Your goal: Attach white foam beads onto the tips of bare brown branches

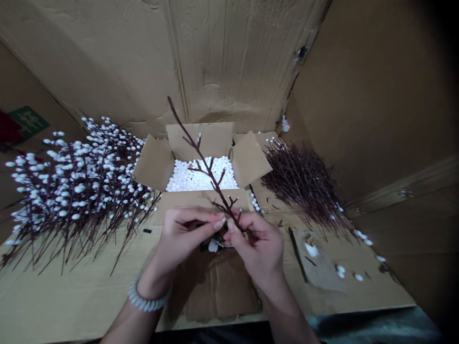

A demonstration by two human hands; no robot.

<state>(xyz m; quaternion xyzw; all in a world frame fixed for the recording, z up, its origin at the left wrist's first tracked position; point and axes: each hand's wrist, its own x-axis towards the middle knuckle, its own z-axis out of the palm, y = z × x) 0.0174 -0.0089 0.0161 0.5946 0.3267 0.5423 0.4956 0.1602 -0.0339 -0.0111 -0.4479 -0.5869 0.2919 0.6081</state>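
A brown artificial branch [215, 185] with short side twigs leans up and to the left above the work surface. Near its lower end, my right hand [261, 246] pinches the stem between thumb and fingers. My left hand [181, 234] is closed in a pinch beside a low twig, with a small white foam berry partly showing at the fingertips. Small white tips show on a few twigs. Behind the branch, an open cardboard box [201, 200] holds many white foam berries [190, 176]. What lies directly under my fingers is partly hidden.
Branches covered in white berries [79, 181] are heaped at left. Bare brown branches [304, 179] lie in a pile at right. Loose white berries [340, 271] and a paper scrap [324, 272] lie at right front. Tall cardboard walls [229, 62] enclose the table [53, 301].
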